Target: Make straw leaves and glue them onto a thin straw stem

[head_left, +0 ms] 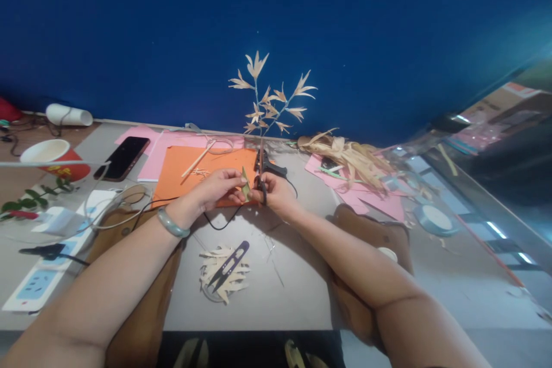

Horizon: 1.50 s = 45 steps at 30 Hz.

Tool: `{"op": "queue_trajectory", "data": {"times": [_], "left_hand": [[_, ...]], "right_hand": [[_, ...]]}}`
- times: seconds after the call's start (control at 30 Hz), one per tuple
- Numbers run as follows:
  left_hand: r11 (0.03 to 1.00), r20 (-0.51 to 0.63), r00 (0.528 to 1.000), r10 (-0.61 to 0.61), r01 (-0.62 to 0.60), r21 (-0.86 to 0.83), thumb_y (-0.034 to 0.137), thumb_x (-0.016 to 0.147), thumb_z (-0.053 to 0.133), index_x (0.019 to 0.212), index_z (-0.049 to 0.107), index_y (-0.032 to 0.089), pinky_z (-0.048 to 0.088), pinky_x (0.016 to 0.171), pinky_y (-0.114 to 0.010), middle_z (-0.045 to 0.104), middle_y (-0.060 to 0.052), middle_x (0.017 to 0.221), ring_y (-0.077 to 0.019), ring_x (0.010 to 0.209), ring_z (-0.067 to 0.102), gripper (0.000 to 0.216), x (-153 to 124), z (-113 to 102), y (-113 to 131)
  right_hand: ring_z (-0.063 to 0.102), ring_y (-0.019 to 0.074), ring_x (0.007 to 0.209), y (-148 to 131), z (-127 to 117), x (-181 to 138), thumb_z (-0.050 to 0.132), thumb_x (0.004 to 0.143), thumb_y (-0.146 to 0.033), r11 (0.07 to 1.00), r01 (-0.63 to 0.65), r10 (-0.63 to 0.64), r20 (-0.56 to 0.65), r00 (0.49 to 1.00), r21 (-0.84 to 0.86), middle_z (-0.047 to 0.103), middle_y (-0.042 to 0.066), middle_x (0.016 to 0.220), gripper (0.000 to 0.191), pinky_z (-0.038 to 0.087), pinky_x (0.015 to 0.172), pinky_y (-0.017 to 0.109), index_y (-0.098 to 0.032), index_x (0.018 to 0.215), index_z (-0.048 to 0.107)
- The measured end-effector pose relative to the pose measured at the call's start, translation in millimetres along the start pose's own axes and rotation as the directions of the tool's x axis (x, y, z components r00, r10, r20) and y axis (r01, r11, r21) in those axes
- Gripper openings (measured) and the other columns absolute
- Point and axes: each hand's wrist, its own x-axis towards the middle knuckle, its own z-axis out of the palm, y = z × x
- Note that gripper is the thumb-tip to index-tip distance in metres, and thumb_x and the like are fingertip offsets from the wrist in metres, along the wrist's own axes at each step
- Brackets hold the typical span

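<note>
My left hand (pixel 222 188) pinches a small greenish piece of dried husk (pixel 245 184) above the orange sheet (pixel 172 178). Close beside it, my right hand (pixel 276 195) is closed around the dark handles of a pair of scissors (pixel 261 181), whose blades point upward. The right fingertips are next to the husk piece; whether they touch it I cannot tell. Behind both hands rises a branch (pixel 269 109) with several pale husk flowers, its base hidden. A black glue gun (pixel 273 169) lies just beyond my right hand. Thread snips (pixel 228 267) rest on a pile of cut husk strips (pixel 211 267) nearer to me.
A bundle of dried husks (pixel 349 158) lies on pink paper (pixel 388 198) to the right. On the left are a phone (pixel 123 158), a red paper cup (pixel 71 167), a power strip (pixel 38 287) and loose cables. A blue wall (pixel 172 40) closes off the back.
</note>
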Motion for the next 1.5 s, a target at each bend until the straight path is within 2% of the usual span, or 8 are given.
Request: {"op": "queue_trajectory", "data": {"times": [0.23,0.33,0.5,0.57,0.7,0.9,1.27,1.5], "left_hand": [[0.994,0.018,1.000,0.014,-0.016,0.112,0.022,0.076,0.069,0.070,0.055,0.015,0.049,0.049,-0.019,0.063,-0.002,0.053,-0.0109,0.047,0.061,0.016,-2.5,3.0,0.6],[0.969,-0.083,0.983,0.164,-0.144,0.200,0.022,0.077,0.066,0.070,0.057,0.014,0.046,0.047,-0.018,0.061,0.000,0.051,-0.0090,0.043,0.057,0.014,-9.5,-6.1,16.9],[0.794,-0.352,0.741,0.573,-0.394,0.463,0.021,0.077,0.063,0.076,0.063,0.014,0.036,0.042,-0.016,0.055,0.004,0.049,-0.0066,0.041,0.049,0.007,-23.5,-40.0,51.1],[0.756,-0.365,0.709,0.604,-0.364,0.544,0.019,0.076,0.063,0.071,0.063,0.015,0.034,0.041,-0.016,0.053,0.005,0.047,-0.0064,0.040,0.047,0.007,-25.7,-48.9,56.8],[0.782,-0.352,0.800,0.485,-0.218,0.584,0.016,0.072,0.067,0.061,0.062,0.015,0.033,0.039,-0.016,0.052,0.003,0.042,-0.0070,0.038,0.047,0.012,-22.2,-49.5,51.4],[0.944,-0.254,0.935,0.247,-0.174,0.280,0.024,0.069,0.075,0.070,0.061,0.014,0.042,0.043,-0.018,0.059,0.000,0.047,-0.0093,0.040,0.054,0.017,-12.8,-35.9,36.5],[0.987,-0.198,0.969,0.146,-0.130,0.091,0.017,0.079,0.060,0.065,0.051,0.016,0.045,0.048,-0.016,0.061,0.000,0.049,-0.0075,0.043,0.056,0.016,-14.4,1.9,23.5],[0.996,-0.153,0.985,0.083,-0.080,0.026,0.010,0.082,0.052,0.074,0.046,0.017,0.050,0.049,-0.018,0.069,-0.004,0.057,-0.0102,0.045,0.062,0.012,-8.6,16.4,10.6]], "right_hand": [[0.047,0.0055,0.048,0.4,3.0,-2.6,0.088,0.049,-0.032,0.998,-0.008,0.009,0.028,1.000,-0.056,0.056,-0.008,0.058,0.047,0.038,0.047,0.019,-0.019,0.071,0.048],[0.045,0.0054,0.044,0.0,2.1,-2.2,0.087,0.050,-0.035,0.998,-0.014,0.015,0.020,1.000,-0.056,0.053,-0.009,0.054,0.047,0.035,0.044,0.019,-0.019,0.070,0.048],[0.047,0.0057,0.044,-1.8,0.1,-1.0,0.086,0.051,-0.039,0.997,-0.023,0.022,-0.014,1.000,-0.069,0.055,-0.007,0.056,0.045,0.037,0.043,0.020,-0.018,0.071,0.051],[0.047,0.0057,0.045,-1.9,-0.2,-0.6,0.086,0.052,-0.040,0.997,-0.014,0.012,-0.022,1.000,-0.070,0.056,-0.007,0.059,0.045,0.037,0.043,0.020,-0.019,0.071,0.051],[0.048,0.0065,0.047,-1.2,-0.5,-0.7,0.086,0.051,-0.040,0.998,-0.006,0.004,-0.032,0.999,-0.069,0.057,-0.006,0.062,0.046,0.038,0.043,0.020,-0.019,0.073,0.052],[0.048,0.0073,0.053,-3.9,-2.1,-0.5,0.086,0.052,-0.041,0.995,0.000,-0.005,-0.053,0.999,-0.103,0.057,-0.005,0.064,0.045,0.037,0.046,0.020,-0.018,0.072,0.054],[0.056,0.0094,0.060,-5.1,1.4,-4.7,0.089,0.048,-0.037,0.999,0.040,-0.041,-0.024,0.999,-0.032,0.062,-0.004,0.070,0.051,0.047,0.059,0.024,-0.020,0.077,0.051],[0.051,0.0084,0.058,-8.2,2.4,-8.1,0.088,0.052,-0.039,0.988,0.134,-0.141,-0.091,0.986,-0.079,0.061,-0.003,0.071,0.047,0.042,0.054,0.022,-0.020,0.075,0.052]]}}
